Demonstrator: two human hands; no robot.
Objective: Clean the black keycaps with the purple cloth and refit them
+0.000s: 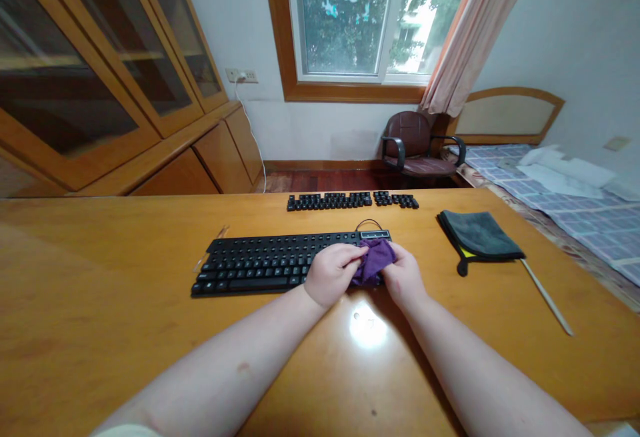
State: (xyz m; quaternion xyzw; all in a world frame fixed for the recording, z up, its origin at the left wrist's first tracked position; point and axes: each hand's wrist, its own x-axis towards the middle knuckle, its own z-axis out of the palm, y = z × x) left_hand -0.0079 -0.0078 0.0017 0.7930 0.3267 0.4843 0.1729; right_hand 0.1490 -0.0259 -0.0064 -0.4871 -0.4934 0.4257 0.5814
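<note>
A black keyboard (260, 260) lies on the wooden table (100, 304) in front of me. A crumpled purple cloth (375, 257) rests on its right end. My left hand (331, 274) is closed with its fingers pinching the cloth's left side. My right hand (404, 276) is closed on the cloth's right side, pressing it against the keyboard. Behind the keyboard, rows of loose black keycaps (353, 200) are laid out on the table.
A folded dark grey cloth (479, 234) lies on the table to the right, with a thin pale stick (547, 297) beside it. A wooden cabinet (100, 90) stands left, an office chair (417, 147) under the window, a bed (575, 204) at right.
</note>
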